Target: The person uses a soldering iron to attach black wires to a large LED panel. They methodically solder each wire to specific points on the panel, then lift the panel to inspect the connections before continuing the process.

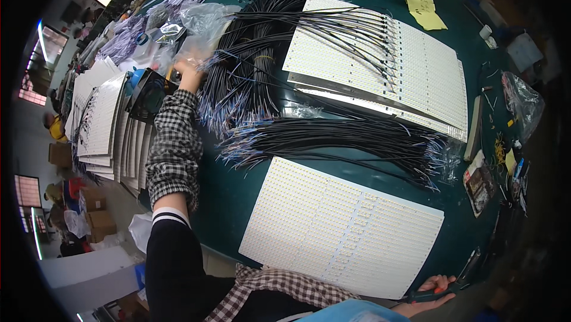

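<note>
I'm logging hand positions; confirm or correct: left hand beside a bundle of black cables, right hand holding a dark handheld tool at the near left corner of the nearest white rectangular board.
No: the head view shows the right hand holding the dark tool at the near right corner of the board, not the left. The left hand is beside the cables, as stated.

Dark green table (221,218), white panel (297,215) dotted yellow, black wires (333,134), black-and-white checked sleeve (175,143), yellow paper (425,11)

Cable bundle (339,137) between single panel (333,221) and panel stack behind (431,72).
</note>
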`<act>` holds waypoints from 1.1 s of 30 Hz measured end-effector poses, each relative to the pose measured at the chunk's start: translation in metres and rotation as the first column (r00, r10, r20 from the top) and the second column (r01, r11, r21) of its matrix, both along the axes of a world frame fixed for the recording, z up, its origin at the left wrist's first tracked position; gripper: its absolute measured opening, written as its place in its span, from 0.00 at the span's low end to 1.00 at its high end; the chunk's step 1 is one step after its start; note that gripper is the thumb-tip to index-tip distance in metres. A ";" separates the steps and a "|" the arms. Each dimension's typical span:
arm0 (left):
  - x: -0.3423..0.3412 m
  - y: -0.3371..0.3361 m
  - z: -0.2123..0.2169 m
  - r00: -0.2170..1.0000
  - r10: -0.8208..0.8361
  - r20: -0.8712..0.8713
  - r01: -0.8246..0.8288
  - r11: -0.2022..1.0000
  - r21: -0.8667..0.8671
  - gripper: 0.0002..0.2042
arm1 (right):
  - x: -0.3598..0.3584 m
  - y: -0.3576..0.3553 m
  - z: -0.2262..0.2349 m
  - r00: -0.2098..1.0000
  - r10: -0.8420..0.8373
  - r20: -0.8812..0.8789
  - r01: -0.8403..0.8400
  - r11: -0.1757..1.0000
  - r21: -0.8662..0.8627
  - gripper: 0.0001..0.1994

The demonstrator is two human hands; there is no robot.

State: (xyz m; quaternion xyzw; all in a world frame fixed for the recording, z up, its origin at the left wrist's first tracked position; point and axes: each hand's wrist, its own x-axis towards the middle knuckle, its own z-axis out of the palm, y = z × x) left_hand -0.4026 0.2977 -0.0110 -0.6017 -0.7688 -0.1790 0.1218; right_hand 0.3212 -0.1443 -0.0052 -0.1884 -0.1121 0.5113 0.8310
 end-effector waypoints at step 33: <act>0.017 0.011 0.000 0.972 0.223 0.070 -0.226 0.973 0.035 0.26 | 0.001 -0.002 -0.001 0.999 -0.017 0.038 0.017 1.000 -0.019 0.21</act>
